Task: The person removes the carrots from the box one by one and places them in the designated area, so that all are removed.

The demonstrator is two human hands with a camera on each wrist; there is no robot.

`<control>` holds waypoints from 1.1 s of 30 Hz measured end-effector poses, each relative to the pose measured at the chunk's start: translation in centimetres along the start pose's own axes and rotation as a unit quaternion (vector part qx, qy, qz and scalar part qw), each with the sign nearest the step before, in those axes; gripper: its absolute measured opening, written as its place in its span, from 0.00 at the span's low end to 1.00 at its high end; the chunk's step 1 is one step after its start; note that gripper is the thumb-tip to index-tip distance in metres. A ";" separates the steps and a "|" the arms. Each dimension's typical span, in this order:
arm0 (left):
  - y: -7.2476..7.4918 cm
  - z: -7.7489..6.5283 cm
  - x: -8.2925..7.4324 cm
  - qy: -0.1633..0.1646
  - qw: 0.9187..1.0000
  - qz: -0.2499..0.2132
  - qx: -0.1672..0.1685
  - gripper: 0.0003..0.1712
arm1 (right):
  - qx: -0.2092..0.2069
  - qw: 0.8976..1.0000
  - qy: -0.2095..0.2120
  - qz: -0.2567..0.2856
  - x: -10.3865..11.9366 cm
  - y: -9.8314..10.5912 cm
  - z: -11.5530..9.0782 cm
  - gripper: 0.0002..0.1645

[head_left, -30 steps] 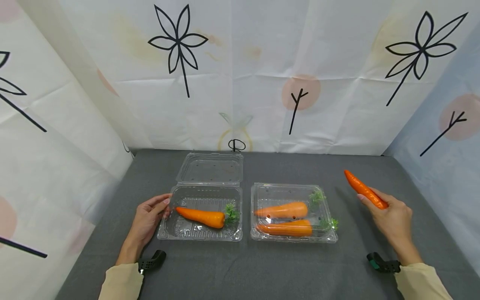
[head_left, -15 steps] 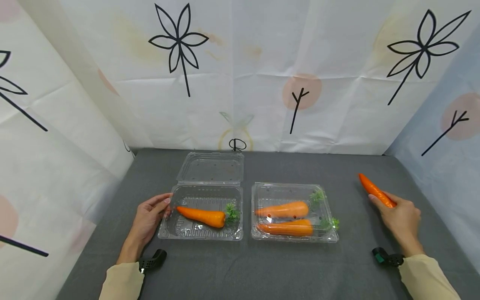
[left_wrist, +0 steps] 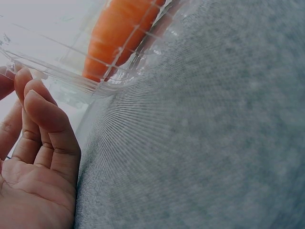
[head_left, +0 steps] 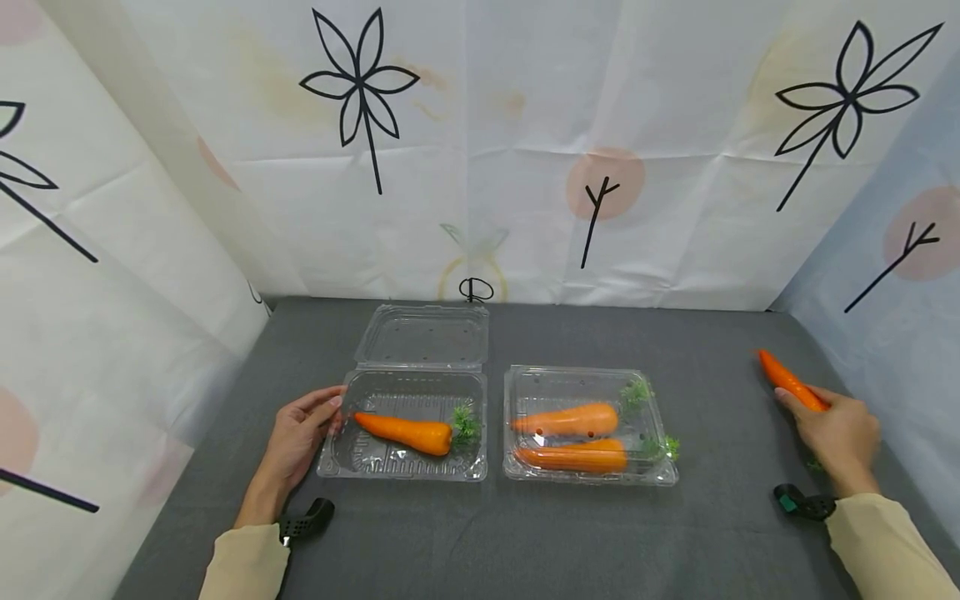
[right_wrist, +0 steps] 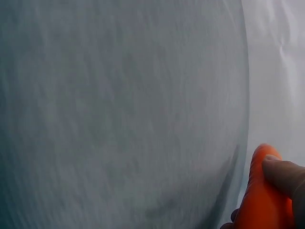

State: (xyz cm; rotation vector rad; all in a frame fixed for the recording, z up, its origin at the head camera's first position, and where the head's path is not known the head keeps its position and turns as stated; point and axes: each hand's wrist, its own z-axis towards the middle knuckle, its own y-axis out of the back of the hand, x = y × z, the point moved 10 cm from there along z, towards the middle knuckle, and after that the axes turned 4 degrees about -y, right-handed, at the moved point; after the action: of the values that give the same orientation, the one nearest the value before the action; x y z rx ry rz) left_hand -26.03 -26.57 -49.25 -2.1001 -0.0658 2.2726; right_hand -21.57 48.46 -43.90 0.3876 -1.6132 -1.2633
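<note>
In the head view my left hand (head_left: 302,433) pinches the left rim of an open clear plastic container (head_left: 405,377), its hinged lid (head_left: 422,337) folded back behind it. One orange carrot (head_left: 405,432) with a green tuft lies inside, tip to the left. The left wrist view shows my fingertips (left_wrist: 23,78) right at the container's edge, a carrot (left_wrist: 119,36) showing through its wall. At the far right my right hand (head_left: 840,433) grips another carrot (head_left: 787,379) over the table, its tip pointing away to the left. A bit of green shows below the palm.
A second clear container (head_left: 581,379), lid down, stands right of the open one with two carrots (head_left: 573,456) inside; some green leaves (head_left: 671,447) stick out at its right edge. A grey cloth (head_left: 480,542) covers the table. Patterned white curtains (head_left: 517,100) rise behind and at both sides.
My right hand has moved right with the carrot, away from the lidded container towards the table's right edge. My left hand stays at the open container's rim.
</note>
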 end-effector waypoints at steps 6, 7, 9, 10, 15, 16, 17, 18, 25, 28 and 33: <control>0.0 0.0 0.0 0.001 1.000 -0.002 -0.001 0.24 | 0.019 0.999 -0.038 -0.018 -2.0 0.5 1.1 0.45; 0.0 0.1 0.0 0.002 1.000 -0.002 -0.002 0.24 | 0.021 0.999 -0.042 -0.022 -2.3 0.5 1.2 0.45; 0.0 0.1 0.0 0.003 1.000 -0.001 -0.002 0.24 | 0.023 0.998 -0.047 -0.028 -2.6 0.6 1.3 0.44; 0.0 0.1 0.0 0.003 1.000 -0.001 -0.002 0.24 | 0.022 0.998 -0.052 -0.032 -2.8 0.7 1.3 0.44; 0.0 0.0 0.0 0.004 1.000 0.001 -0.004 0.24 | 0.011 0.996 -0.080 -0.045 -3.5 0.7 1.3 0.44; 0.0 0.0 0.0 0.004 1.000 0.001 -0.003 0.24 | 0.007 0.995 -0.083 -0.048 -3.6 0.8 1.3 0.44; 0.0 0.0 0.0 0.004 1.000 0.001 -0.003 0.24 | 0.004 0.995 -0.082 -0.050 -3.7 0.8 1.3 0.44; 0.0 0.0 0.0 0.003 1.000 0.001 -0.002 0.24 | 0.001 0.995 -0.081 -0.051 -3.7 0.8 1.3 0.43; 0.0 0.0 -0.1 -0.003 1.000 -0.003 0.002 0.23 | -0.008 0.995 -0.083 -0.049 -3.5 0.8 1.2 0.42; 0.0 0.0 0.0 -0.001 1.000 0.000 0.001 0.23 | -0.008 0.994 -0.092 -0.053 -3.5 0.7 1.1 0.43; 0.1 0.1 0.1 0.004 1.000 0.004 -0.004 0.24 | -0.010 0.994 -0.096 -0.053 -3.4 0.7 1.1 0.42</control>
State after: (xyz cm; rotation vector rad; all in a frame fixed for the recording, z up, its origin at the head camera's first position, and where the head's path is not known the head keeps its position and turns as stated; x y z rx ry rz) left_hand -26.10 -26.65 -49.33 -2.1183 -0.0670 2.2713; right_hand -20.73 51.87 -44.93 0.3520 -1.7590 -1.4307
